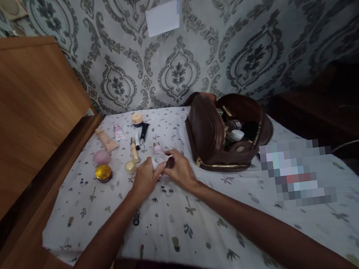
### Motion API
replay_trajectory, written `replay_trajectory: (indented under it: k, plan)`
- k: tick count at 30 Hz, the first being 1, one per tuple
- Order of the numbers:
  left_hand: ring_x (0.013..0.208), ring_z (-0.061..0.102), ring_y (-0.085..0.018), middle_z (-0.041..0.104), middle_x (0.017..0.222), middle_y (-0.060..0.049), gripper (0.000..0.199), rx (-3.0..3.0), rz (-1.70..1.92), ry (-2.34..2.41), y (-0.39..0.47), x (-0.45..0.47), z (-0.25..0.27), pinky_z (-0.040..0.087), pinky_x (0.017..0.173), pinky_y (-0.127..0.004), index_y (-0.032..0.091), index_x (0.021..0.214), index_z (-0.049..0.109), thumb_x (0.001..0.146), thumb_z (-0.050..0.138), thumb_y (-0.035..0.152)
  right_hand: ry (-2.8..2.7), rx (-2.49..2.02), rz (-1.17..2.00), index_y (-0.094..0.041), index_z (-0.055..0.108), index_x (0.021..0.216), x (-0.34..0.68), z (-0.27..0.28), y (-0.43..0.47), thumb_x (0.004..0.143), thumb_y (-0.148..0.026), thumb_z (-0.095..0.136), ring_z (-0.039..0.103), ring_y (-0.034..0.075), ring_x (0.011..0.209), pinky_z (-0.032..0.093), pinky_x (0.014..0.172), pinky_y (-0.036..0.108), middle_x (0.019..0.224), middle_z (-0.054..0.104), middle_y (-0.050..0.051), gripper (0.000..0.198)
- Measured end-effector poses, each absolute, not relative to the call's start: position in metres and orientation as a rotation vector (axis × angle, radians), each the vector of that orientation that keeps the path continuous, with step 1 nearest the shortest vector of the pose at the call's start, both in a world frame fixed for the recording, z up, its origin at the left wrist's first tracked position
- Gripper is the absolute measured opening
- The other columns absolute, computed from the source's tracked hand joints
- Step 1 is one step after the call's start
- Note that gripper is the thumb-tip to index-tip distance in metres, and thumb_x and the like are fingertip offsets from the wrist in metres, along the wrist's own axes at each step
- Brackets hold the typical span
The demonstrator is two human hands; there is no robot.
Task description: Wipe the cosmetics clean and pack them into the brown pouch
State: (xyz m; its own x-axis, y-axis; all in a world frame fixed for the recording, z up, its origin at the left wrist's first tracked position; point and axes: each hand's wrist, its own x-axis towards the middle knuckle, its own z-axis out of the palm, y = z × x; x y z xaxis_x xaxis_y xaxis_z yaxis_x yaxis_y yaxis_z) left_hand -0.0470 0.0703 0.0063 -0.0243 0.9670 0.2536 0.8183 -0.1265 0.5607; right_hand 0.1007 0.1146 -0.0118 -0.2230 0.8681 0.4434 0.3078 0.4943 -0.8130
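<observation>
Both hands meet over the middle of the cloth-covered surface. My left hand (145, 175) is closed on a thin white wipe or cloth (160, 157). The fingers of my right hand (181, 169) pinch its other side, near a small dark patch that I cannot make out. Just beyond the fingers stands a pale pink bottle (157, 147), its lower part hidden. To the left of my left hand lie a small cream-coloured round jar (130, 166) and a slim beige bottle (134, 152).
A brown bag (205, 127) stands unzipped at the right, with cosmetics inside. Left are a gold-lidded jar (103, 173), a pink rounded item (101, 157), a peach tube (107, 140) and a black tube (144, 132). A wooden panel (26, 109) borders the left; a blurred-out object (297, 174) lies right.
</observation>
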Motion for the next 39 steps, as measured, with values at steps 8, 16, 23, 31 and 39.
replay_trajectory:
  k: [8, 16, 23, 31, 39]
  plan:
    - [0.062, 0.055, -0.018, 0.059, 0.064, -0.002, 0.036, 1.983, 0.869, 1.757, 0.069, -0.054, 0.010, 0.036, 0.061, -0.028, 0.020, 0.073, 0.053, 0.094, 0.047, 0.048, -1.765, -0.980, 0.674, -0.020, 0.064, 0.099, 0.101, -0.013, 0.114, 0.069, -0.018, 0.067, 0.060, 0.023, 0.083, 0.049, 0.077, 0.035, 0.094, 0.065, 0.006, 0.030]
    - [0.057, 0.048, -0.013, 0.051, 0.062, 0.003, 0.035, 1.771, 1.143, 1.465, 0.070, -0.061, 0.013, 0.038, 0.056, -0.024, 0.018, 0.071, 0.052, 0.092, 0.048, 0.045, -1.566, -0.955, 0.924, -0.018, 0.065, 0.104, 0.099, -0.019, 0.121, 0.069, -0.034, 0.078, 0.058, 0.018, 0.076, 0.048, 0.068, 0.031, 0.092, 0.067, 0.004, 0.041]
    - [0.060, 0.055, -0.013, 0.061, 0.077, -0.001, 0.029, 1.456, 1.363, 1.478, 0.075, -0.061, 0.011, 0.043, 0.049, -0.022, 0.017, 0.101, 0.059, 0.090, 0.051, 0.042, -1.474, -0.911, 1.036, -0.018, 0.067, 0.106, 0.097, -0.021, 0.127, 0.065, -0.031, 0.078, 0.060, 0.017, 0.076, 0.047, 0.067, 0.028, 0.096, 0.071, 0.005, 0.045]
    - [0.131, 0.048, -0.026, 0.053, 0.141, -0.013, 0.056, 1.999, 1.224, 1.313, 0.071, -0.056, 0.005, 0.035, 0.114, -0.041, 0.017, 0.147, 0.043, 0.091, 0.049, 0.026, -1.603, -0.828, 0.981, -0.019, 0.068, 0.113, 0.097, -0.022, 0.124, 0.070, -0.020, 0.067, 0.063, 0.019, 0.083, 0.050, 0.070, 0.029, 0.103, 0.071, 0.006, 0.043]
    - [0.134, 0.048, -0.024, 0.055, 0.142, -0.012, 0.049, 1.819, 1.295, 1.313, 0.073, -0.052, 0.007, 0.032, 0.116, -0.040, 0.017, 0.139, 0.053, 0.093, 0.048, 0.033, -1.805, -0.718, 0.785, -0.018, 0.068, 0.113, 0.098, -0.026, 0.119, 0.071, -0.014, 0.073, 0.062, 0.020, 0.084, 0.052, 0.077, 0.033, 0.099, 0.069, 0.007, 0.043]
